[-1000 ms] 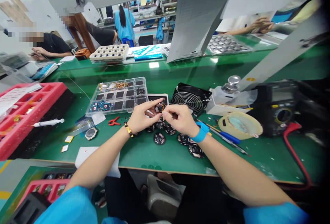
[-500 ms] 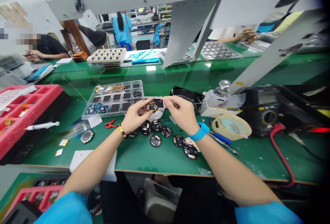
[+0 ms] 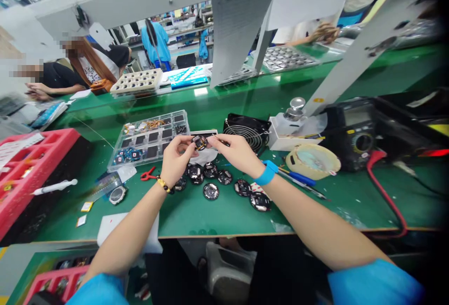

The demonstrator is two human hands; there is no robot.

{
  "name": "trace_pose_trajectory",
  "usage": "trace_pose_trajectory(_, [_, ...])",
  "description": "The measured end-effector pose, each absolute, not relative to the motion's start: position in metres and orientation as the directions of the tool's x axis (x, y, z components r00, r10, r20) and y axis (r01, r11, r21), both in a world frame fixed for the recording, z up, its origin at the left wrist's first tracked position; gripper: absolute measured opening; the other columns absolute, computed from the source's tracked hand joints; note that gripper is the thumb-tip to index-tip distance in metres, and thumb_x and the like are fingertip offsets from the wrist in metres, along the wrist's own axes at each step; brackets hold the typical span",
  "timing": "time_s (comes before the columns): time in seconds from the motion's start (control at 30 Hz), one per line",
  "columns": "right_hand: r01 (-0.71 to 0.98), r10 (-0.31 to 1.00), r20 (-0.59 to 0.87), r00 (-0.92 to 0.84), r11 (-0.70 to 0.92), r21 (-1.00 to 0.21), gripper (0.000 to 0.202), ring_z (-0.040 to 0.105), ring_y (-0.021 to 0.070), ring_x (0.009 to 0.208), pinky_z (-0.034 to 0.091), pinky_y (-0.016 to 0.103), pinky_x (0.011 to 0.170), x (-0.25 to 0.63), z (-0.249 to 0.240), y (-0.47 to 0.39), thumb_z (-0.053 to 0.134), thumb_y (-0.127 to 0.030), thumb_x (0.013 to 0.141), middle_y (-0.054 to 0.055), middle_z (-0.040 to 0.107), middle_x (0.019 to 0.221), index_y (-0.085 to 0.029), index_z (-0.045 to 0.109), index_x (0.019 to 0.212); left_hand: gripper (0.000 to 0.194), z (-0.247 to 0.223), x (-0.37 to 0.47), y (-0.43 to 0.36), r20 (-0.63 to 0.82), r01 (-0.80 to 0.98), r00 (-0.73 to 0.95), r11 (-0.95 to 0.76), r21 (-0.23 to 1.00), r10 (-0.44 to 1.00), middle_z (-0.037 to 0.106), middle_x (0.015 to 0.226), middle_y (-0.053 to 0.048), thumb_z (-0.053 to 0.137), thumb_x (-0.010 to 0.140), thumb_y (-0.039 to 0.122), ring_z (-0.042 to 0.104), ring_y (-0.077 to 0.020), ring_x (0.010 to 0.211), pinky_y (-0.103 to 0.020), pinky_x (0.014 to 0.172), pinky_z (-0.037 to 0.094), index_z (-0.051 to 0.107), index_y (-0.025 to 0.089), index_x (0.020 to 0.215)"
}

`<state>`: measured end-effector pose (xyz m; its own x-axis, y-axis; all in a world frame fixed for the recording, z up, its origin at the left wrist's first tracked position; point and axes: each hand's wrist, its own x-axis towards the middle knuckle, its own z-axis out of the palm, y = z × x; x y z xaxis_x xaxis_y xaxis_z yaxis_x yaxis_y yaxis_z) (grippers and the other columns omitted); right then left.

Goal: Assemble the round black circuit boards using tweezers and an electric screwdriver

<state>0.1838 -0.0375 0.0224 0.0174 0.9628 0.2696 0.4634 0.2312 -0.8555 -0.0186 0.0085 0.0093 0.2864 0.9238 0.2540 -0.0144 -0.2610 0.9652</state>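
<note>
Between thumb and fingers, my left hand [image 3: 177, 159] holds a small round black part [image 3: 199, 143] with metallic pieces on it. My right hand [image 3: 235, 151] is closed at the part's right edge, its fingertips pinched on something I cannot make out. Just below the hands, several similar round black parts [image 3: 211, 191] lie on the green table [image 3: 189, 216]. A clear compartment box [image 3: 147, 143] with dark squares and small components stands left of my left hand. Behind my right hand is a black fan [image 3: 247, 132].
Red clips [image 3: 148, 174], a watch case [image 3: 117, 194] and a white syringe [image 3: 54, 187] lie at the left, beside a red tray [image 3: 45, 155]. At the right are a yellowish round dish [image 3: 313, 165], pens [image 3: 298, 177] and a black meter [image 3: 354, 136]. Other people sit across the bench.
The camera view has shifted and tilted. The round part has turned and come up between my hands, and my right fingertips have moved from the tray behind to its edge.
</note>
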Motion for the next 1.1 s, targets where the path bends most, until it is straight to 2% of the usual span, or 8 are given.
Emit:
trace_pose_trajectory(0.1, [0.453, 0.962, 0.272, 0.023, 0.233, -0.861, 0.034, 0.073, 0.0228, 0.094, 0.047, 0.032, 0.081, 0.181, 0.019, -0.038, 0.057, -0.042, 0.103, 0.001, 0.082, 0.099, -0.022, 0.081, 0.092, 0.028, 0.011, -0.016, 0.006, 0.218, -0.06, 0.253, -0.21, 0.976, 0.943, 0.065, 0.088, 0.0, 0.08, 0.083, 0.034, 0.072, -0.0135, 0.069, -0.03, 0.071, 0.068, 0.065, 0.017, 0.1])
trace_pose_trajectory(0.27, [0.447, 0.958, 0.281, 0.065, 0.224, -0.866, 0.029, 0.075, 0.0243, 0.098, 0.049, 0.033, 0.083, 0.179, 0.015, -0.036, 0.059, -0.04, 0.102, 0.002, 0.083, 0.105, -0.022, 0.082, 0.101, 0.036, 0.011, -0.014, 0.005, 0.171, -0.057, 0.278, -0.162, 0.985, 0.945, 0.065, 0.086, 0.0, 0.08, 0.082, 0.033, 0.073, -0.0138, 0.069, -0.029, 0.071, 0.068, 0.07, 0.017, 0.111])
trace_pose_trajectory(0.37, [0.434, 0.959, 0.276, 0.069, 0.221, -0.874, 0.028, 0.075, 0.025, 0.101, 0.05, 0.033, 0.085, 0.179, 0.015, -0.035, 0.06, -0.038, 0.101, 0.002, 0.083, 0.107, -0.022, 0.083, 0.104, 0.035, 0.011, -0.014, 0.005, 0.166, -0.053, 0.27, -0.157, 0.986, 0.948, 0.066, 0.084, 0.0, 0.082, 0.08, 0.033, 0.073, -0.0138, 0.068, -0.03, 0.071, 0.069, 0.07, 0.016, 0.108])
trace_pose_trajectory(0.83, [0.421, 0.943, 0.33, 0.033, 0.287, -0.861, 0.031, 0.075, 0.0228, 0.096, 0.049, 0.031, 0.081, 0.178, 0.013, -0.036, 0.058, -0.038, 0.102, 0.002, 0.083, 0.102, -0.02, 0.082, 0.095, 0.04, 0.013, -0.012, 0.005, 0.109, -0.08, 0.235, -0.093, 0.992, 0.966, 0.07, 0.078, 0.0, 0.089, 0.07, 0.039, 0.072, -0.0138, 0.064, -0.032, 0.069, 0.069, 0.066, 0.016, 0.094])
trace_pose_trajectory(1.1, [0.443, 0.943, 0.333, 0.025, 0.288, -0.849, 0.034, 0.072, 0.0211, 0.083, 0.045, 0.029, 0.073, 0.179, 0.01, -0.033, 0.058, -0.039, 0.1, 0.002, 0.082, 0.09, -0.018, 0.082, 0.089, 0.04, 0.016, -0.014, 0.002, 0.073, -0.001, 0.279, -0.076, 0.997, 0.958, 0.074, 0.074, -0.003, 0.086, 0.074, 0.04, 0.073, -0.015, 0.065, -0.028, 0.067, 0.066, 0.074, 0.011, 0.098])
